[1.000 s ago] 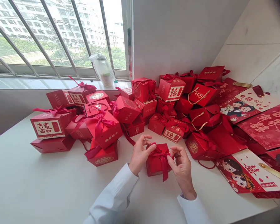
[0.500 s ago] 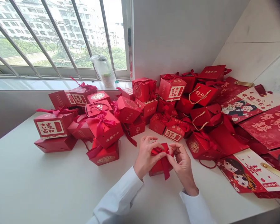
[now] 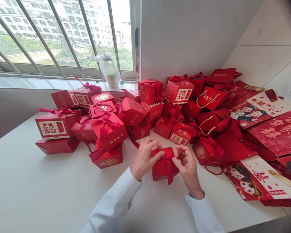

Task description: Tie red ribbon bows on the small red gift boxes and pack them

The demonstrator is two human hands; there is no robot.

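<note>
A small red gift box [image 3: 159, 174] sits on the white table in front of me. A red ribbon [image 3: 169, 171] is tied on its top in a bow, one tail hanging down the near side. My left hand [image 3: 145, 159] is at the box's left, thumb and forefinger closed on the ribbon's left loop. From the right, my right hand [image 3: 188, 167] pinches the ribbon's other side between thumb and forefinger. Fingers partly cover the bow's loops.
Red gift boxes with ribbons are piled behind, among them a box with a white label [image 3: 52, 127] and a bow-topped box [image 3: 108, 131]. Flat printed gift bags [image 3: 264, 174] lie at the right. A plastic-wrapped cup [image 3: 108, 71] stands on the windowsill [image 3: 38, 83].
My left hand has moved left, drawing apart from my right hand, and the bow between them shows more. The view has shifted slightly.
</note>
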